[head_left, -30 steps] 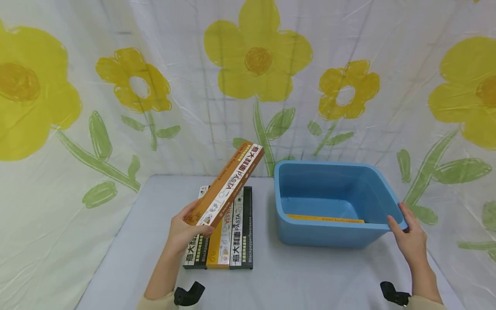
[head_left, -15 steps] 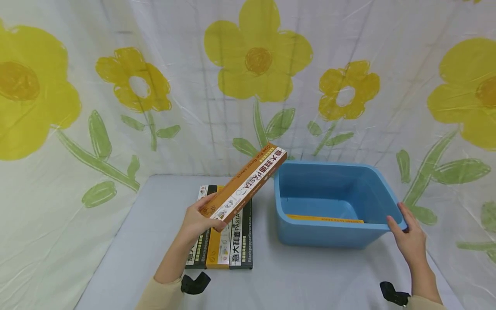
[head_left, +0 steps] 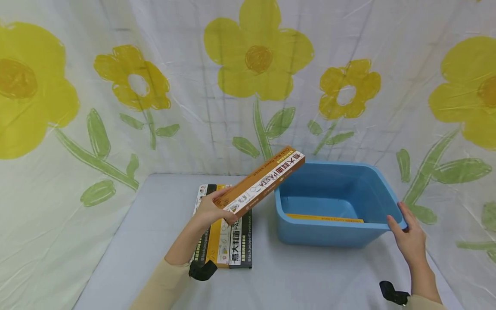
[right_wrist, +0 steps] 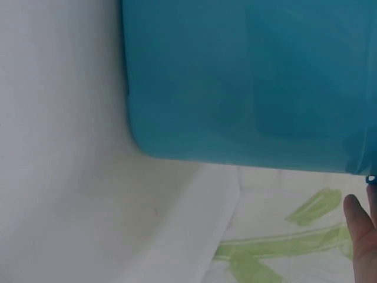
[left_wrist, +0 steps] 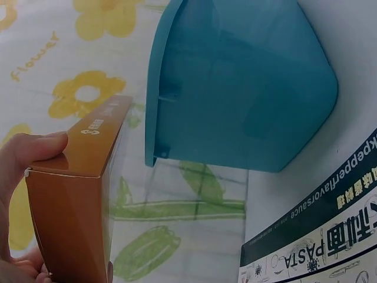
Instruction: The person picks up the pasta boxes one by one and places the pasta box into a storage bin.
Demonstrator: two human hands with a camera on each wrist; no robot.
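Note:
In the head view my left hand (head_left: 211,212) grips the near end of an orange-brown pasta box (head_left: 263,183), labelled crab roe flavor sauce. The box is tilted, its far end up beside the left rim of a blue plastic bin (head_left: 325,234). The left wrist view shows the thumb on one face of the box (left_wrist: 73,218). My right hand (head_left: 410,234) pinches the bin's near right corner, thumb on the rim. Inside the bin, along its near wall, lies a yellow box (head_left: 325,218). Below the left hand are several black and yellow pasta boxes (head_left: 242,247), side by side and partly hidden.
A white-covered table (head_left: 302,280) carries the bin and the boxes. Behind it hangs a pale curtain (head_left: 186,129) printed with yellow flowers, close to the table's back edge. The bin's left wall stands a short gap to the right of the flat-lying boxes.
My left hand has moved right with the orange-brown box, whose far end now reaches the bin's left rim. The box slants less steeply. My right hand and the bin stay put.

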